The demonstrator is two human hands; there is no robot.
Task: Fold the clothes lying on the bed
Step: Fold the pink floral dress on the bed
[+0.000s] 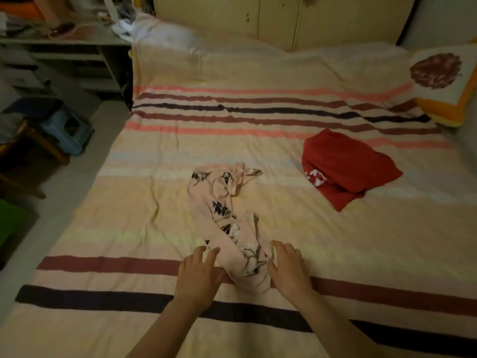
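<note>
A pale pink garment with a dark flower print [227,218] lies crumpled in a long strip down the middle of the striped bed [129,202]. Its near end sits between my two hands. My left hand [198,275] rests flat on the left edge of that end, fingers spread. Against the right edge of the same end lies my right hand [290,270], fingers extended and touching the cloth. Neither hand visibly pinches the fabric. A red garment [346,164] lies folded on the right half of the bed, apart from the pink one.
A pillow with a dark red flower and orange border [444,81] sits at the far right corner. A white bundle [160,32] lies at the bed's far left. A blue stool [67,130], wooden furniture and a cluttered shelf [64,45] stand left of the bed. Cupboards stand behind.
</note>
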